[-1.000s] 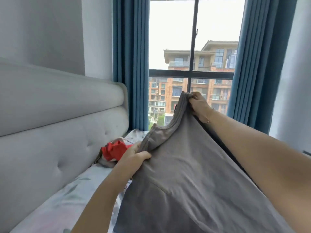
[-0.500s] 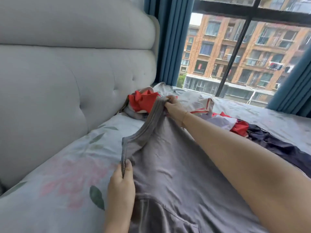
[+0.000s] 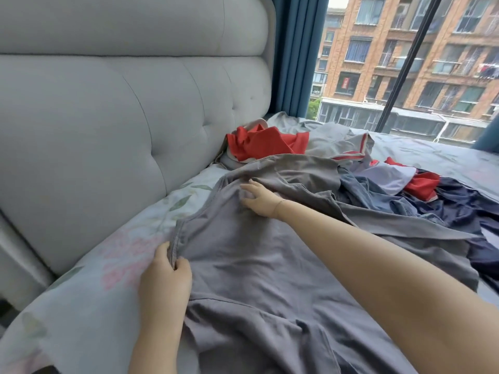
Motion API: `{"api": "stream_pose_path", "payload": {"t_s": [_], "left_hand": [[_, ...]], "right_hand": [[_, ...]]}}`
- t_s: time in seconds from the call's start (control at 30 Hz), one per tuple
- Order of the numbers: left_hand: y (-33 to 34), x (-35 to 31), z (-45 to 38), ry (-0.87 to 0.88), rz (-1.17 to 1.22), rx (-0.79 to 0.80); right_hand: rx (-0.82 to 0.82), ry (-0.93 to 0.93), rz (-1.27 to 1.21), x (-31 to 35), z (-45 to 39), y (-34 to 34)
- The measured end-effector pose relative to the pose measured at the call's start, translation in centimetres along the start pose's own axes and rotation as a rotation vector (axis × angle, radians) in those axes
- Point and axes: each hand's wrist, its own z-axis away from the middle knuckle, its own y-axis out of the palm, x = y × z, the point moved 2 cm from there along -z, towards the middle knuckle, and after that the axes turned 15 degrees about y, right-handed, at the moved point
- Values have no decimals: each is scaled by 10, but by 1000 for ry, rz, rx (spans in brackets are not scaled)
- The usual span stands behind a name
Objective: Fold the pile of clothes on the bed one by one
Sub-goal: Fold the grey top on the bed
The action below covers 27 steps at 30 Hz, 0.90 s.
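A grey top (image 3: 259, 268) lies spread on the bed, its neckline toward the headboard. My left hand (image 3: 165, 276) pinches the near shoulder seam at the garment's left edge. Farther up, my right hand (image 3: 259, 198) lies on the cloth by the far shoulder, fingers spread flat and holding nothing. Behind the grey top sits the pile: a red garment (image 3: 266, 143), a light grey piece with red trim (image 3: 337, 143), a denim piece (image 3: 378, 195) and dark navy clothes (image 3: 464, 209).
A padded grey headboard (image 3: 113, 125) runs along the left. The floral bed sheet (image 3: 89, 287) shows beside the top. Blue curtains (image 3: 295, 52) and a big window (image 3: 405, 63) stand behind the bed.
The grey top went from held up in the air to lying on the bed. My right hand let go of the far shoulder and now rests flat on it.
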Motion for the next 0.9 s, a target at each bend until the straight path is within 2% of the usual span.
{"api": "stream_pose_path", "payload": {"t_s": [0.13, 0.27, 0.3, 0.33, 0.4, 0.47, 0.53, 0.6, 0.73, 0.83, 0.9], "left_hand": [[1, -3, 0, 102, -99, -46], [9, -38, 17, 440, -262, -181], [14, -47, 26, 535, -215, -145], [22, -57, 36, 616, -135, -44], [46, -70, 64, 737, 15, 327], [74, -82, 100, 848, 54, 702], [101, -93, 134, 950, 22, 870], [124, -99, 160, 1038, -86, 929], [154, -89, 182, 1134, -515, 965], [163, -82, 185, 1091, -614, 881], [168, -81, 182, 1074, -672, 793]], "right_hand": [[19, -79, -58, -27, 75, -15], [-19, -138, 157, -80, 152, -17], [-45, -129, 201, -95, 172, -18], [-79, -113, 238, -109, 192, -20], [-125, -47, 274, -140, 232, -27], [-120, 56, 271, -179, 272, -32], [-104, 160, 258, -222, 307, -34], [-95, 246, 264, -258, 338, -34], [-54, 320, 401, -302, 379, -22], [-57, 383, 464, -329, 393, -15], [-114, 413, 508, -343, 395, -17]]}}
